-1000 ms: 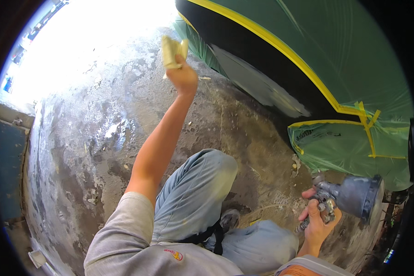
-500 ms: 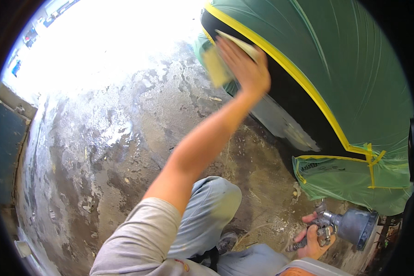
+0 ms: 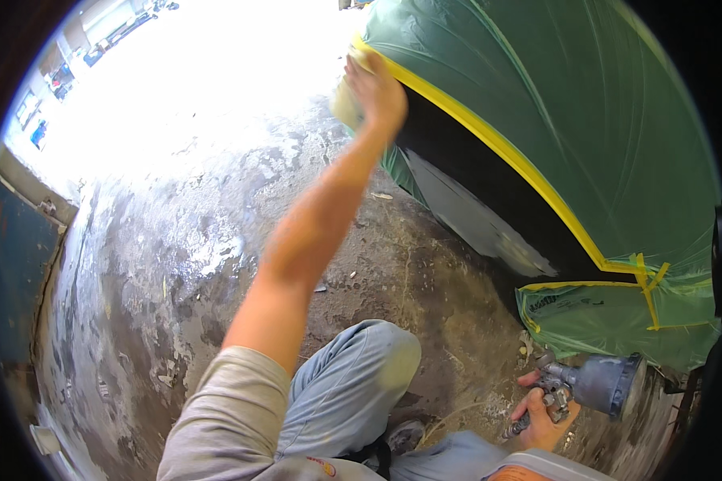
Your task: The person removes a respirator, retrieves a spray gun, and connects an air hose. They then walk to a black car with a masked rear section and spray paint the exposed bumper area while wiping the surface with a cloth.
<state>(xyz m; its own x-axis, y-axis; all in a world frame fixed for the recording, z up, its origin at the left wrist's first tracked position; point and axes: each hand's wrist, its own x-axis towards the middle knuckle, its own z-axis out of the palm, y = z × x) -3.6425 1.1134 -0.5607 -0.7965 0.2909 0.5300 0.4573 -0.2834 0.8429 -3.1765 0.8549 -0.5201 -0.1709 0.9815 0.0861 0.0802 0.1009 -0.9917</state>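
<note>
My left arm stretches far forward to the end of a black car panel (image 3: pixel 449 132). My left hand (image 3: pixel 383 96) presses a pale yellow cloth (image 3: pixel 345 104) near the panel's far end; part of the cloth hangs loose on the left, blurred, and the fingers partly hide the rest. A smooth grey patch (image 3: pixel 465 208) covers the panel's lower part. Low on the right, my right hand (image 3: pixel 545 421) is wrapped round the handle of a spray gun (image 3: pixel 553 389), whose dark cup (image 3: pixel 610 385) points rightward.
Green plastic sheeting (image 3: pixel 602 120) covers the vehicle above the panel, edged with yellow masking tape (image 3: pixel 497 144). More green sheeting (image 3: pixel 610 309) hangs low, close above the spray gun. My bent knee (image 3: pixel 377 353) is over the rough, stained concrete floor (image 3: pixel 217 280). A thin hose (image 3: pixel 449 417) trails beneath me.
My left hand has moved away from me and leftward with the cloth, toward the panel's far end. The right hand and spray gun sit slightly further left in view.
</note>
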